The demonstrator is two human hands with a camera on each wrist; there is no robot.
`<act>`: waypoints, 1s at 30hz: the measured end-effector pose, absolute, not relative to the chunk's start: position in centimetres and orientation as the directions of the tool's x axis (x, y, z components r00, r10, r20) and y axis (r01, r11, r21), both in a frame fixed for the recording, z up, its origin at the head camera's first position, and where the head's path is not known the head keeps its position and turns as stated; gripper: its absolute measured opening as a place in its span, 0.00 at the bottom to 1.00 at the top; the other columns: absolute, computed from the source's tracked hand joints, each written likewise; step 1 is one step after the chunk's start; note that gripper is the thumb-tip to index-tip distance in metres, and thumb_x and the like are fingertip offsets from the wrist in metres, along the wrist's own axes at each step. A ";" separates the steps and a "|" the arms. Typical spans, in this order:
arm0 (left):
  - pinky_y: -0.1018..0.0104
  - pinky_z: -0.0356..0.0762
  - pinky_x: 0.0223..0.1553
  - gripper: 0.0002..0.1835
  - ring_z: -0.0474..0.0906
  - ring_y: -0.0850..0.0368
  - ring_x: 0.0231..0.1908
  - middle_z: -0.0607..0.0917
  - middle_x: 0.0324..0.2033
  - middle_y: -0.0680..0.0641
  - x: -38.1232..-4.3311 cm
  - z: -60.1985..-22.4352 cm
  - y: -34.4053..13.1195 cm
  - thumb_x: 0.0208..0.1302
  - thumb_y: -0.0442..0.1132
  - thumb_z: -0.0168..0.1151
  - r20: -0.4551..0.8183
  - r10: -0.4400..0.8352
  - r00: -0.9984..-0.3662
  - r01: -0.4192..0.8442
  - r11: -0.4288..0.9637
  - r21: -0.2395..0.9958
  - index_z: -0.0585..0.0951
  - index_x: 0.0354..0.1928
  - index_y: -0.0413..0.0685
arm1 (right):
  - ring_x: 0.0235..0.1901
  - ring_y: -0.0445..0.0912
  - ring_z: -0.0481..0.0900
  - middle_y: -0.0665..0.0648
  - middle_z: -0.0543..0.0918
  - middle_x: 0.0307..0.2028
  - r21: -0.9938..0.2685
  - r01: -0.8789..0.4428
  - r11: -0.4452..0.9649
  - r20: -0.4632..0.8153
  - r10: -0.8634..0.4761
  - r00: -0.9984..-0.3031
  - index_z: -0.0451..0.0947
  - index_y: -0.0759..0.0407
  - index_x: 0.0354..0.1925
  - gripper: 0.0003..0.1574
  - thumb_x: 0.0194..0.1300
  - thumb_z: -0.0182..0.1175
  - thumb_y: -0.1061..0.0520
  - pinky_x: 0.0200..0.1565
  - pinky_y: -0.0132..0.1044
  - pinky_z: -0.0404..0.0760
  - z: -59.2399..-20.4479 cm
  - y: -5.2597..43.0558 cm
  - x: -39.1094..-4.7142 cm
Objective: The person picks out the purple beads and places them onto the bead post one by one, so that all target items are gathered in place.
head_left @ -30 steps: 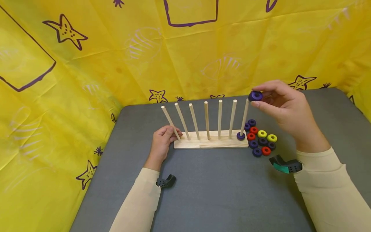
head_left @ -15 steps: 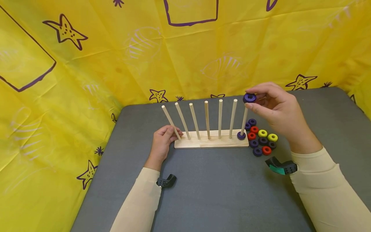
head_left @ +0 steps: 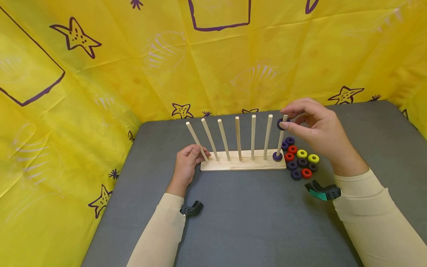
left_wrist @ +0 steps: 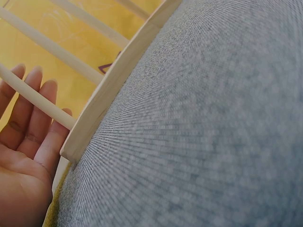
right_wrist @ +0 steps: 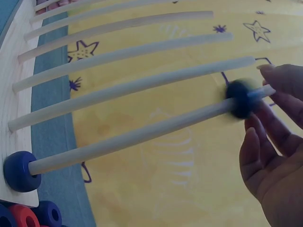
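A wooden stand with a row of upright pegs rests on the table. Around the upper part of the rightmost peg is a dark purple ring, blurred in the right wrist view. My right hand is beside it, thumb and fingers spread apart around the peg's tip. Another purple ring sits at the foot of that peg. At the stand's left end, my left hand rests against the leftmost peg, its loosely extended fingers behind it; the thumb is outside the left wrist view.
Several loose rings, purple, red, yellow and black, lie on the grey table right of the stand. A yellow patterned cloth hangs behind the table and along its sides.
My right hand has moved left and slightly down. The purple ring it held above the rightmost peg is now around that peg, and the fingers have parted. My left hand stays put.
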State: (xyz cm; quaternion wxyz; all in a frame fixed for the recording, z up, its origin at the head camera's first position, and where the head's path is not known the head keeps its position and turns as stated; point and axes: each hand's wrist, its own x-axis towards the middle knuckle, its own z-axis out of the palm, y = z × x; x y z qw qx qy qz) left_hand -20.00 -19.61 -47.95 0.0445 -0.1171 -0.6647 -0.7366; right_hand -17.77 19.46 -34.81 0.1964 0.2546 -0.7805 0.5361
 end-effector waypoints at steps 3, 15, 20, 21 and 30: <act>0.58 0.88 0.48 0.21 0.89 0.48 0.44 0.89 0.39 0.39 -20.0 -47.9 -19.6 0.87 0.38 0.56 0.234 0.092 -0.968 0.223 -0.114 0.968 0.81 0.46 0.17 | 0.43 0.48 0.82 0.57 0.85 0.48 -0.739 -0.610 0.284 0.579 -0.193 -0.792 0.87 0.67 0.53 0.21 0.63 0.72 0.80 0.46 0.29 0.82 -34.8 19.5 -17.7; 0.57 0.88 0.49 0.23 0.90 0.49 0.44 0.88 0.40 0.36 -20.1 -48.1 -19.7 0.86 0.41 0.58 0.240 0.097 -0.966 0.229 -0.115 0.967 0.81 0.46 0.17 | 0.46 0.50 0.82 0.60 0.85 0.48 -0.778 -0.592 0.210 0.558 -0.203 -0.805 0.85 0.71 0.54 0.15 0.71 0.67 0.75 0.46 0.31 0.81 -35.0 19.9 -17.8; 0.58 0.88 0.48 0.23 0.90 0.50 0.44 0.88 0.40 0.34 -20.0 -48.1 -19.7 0.86 0.40 0.58 0.240 0.097 -0.966 0.228 -0.114 0.967 0.81 0.46 0.17 | 0.49 0.53 0.80 0.65 0.85 0.50 -0.801 -0.595 0.066 0.570 -0.220 -0.791 0.84 0.75 0.55 0.12 0.78 0.61 0.72 0.52 0.32 0.80 -35.3 20.1 -18.1; 0.58 0.88 0.48 0.23 0.90 0.50 0.44 0.88 0.40 0.34 -20.0 -48.1 -19.7 0.86 0.40 0.58 0.240 0.097 -0.966 0.229 -0.113 0.967 0.81 0.46 0.17 | 0.49 0.53 0.80 0.65 0.85 0.49 -0.805 -0.592 0.044 0.569 -0.222 -0.792 0.84 0.75 0.55 0.12 0.80 0.59 0.70 0.52 0.33 0.79 -35.4 20.2 -18.2; 0.58 0.88 0.49 0.22 0.90 0.49 0.44 0.88 0.40 0.32 -20.1 -48.1 -19.7 0.87 0.39 0.57 0.237 0.094 -0.967 0.227 -0.106 0.968 0.81 0.46 0.17 | 0.52 0.55 0.78 0.66 0.85 0.54 -0.810 -0.525 -0.260 0.584 -0.278 -0.763 0.81 0.78 0.60 0.29 0.90 0.48 0.51 0.54 0.38 0.77 -36.0 20.6 -18.9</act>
